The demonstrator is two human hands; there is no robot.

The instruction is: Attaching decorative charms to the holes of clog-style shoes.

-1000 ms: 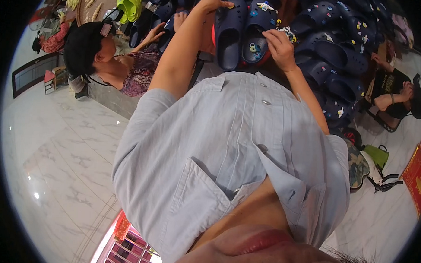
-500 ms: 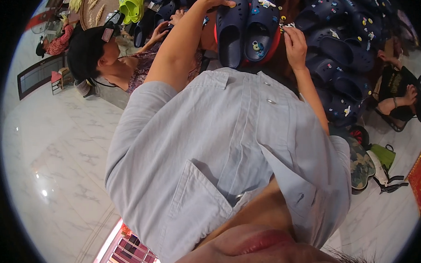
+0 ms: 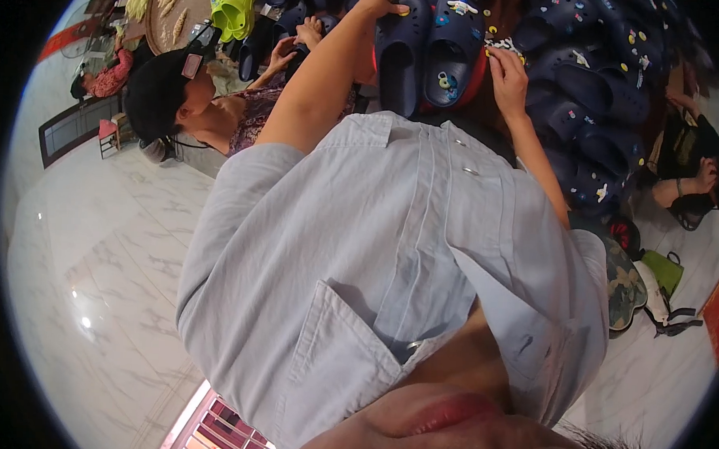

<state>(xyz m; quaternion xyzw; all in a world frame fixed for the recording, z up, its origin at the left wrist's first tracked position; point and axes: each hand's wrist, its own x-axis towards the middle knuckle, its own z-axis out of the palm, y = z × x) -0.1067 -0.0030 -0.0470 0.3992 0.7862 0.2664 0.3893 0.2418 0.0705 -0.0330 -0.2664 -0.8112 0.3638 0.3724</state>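
Observation:
A pair of dark navy clogs stands upright before me, the left clog [image 3: 401,64] beside the right clog [image 3: 454,50], with a red surface behind them. Colourful charms sit on the right clog, among them a white figure and a blue-green one. My left hand [image 3: 380,2] is at the left clog's toe, its fingers closed on a small yellow charm [image 3: 403,10]. To the right of the pair, my right hand [image 3: 508,81] has its fingertips together beside a cluster of small white and yellow charms [image 3: 506,46]. Whatever lies between those fingertips is too small to make out.
Several navy clogs [image 3: 586,86] with charms are heaped on the right. A co-worker in a black cap [image 3: 159,99] works close on my left, near lime green clogs [image 3: 232,10]. Another person's arm [image 3: 689,186] shows at the far right. A camouflage-patterned item [image 3: 625,285] lies below the heap.
The whole view has shifted slightly rightward. Both hands keep nearly the same places at the clogs and the charms, and the yellow piece at my left fingertips shows more plainly.

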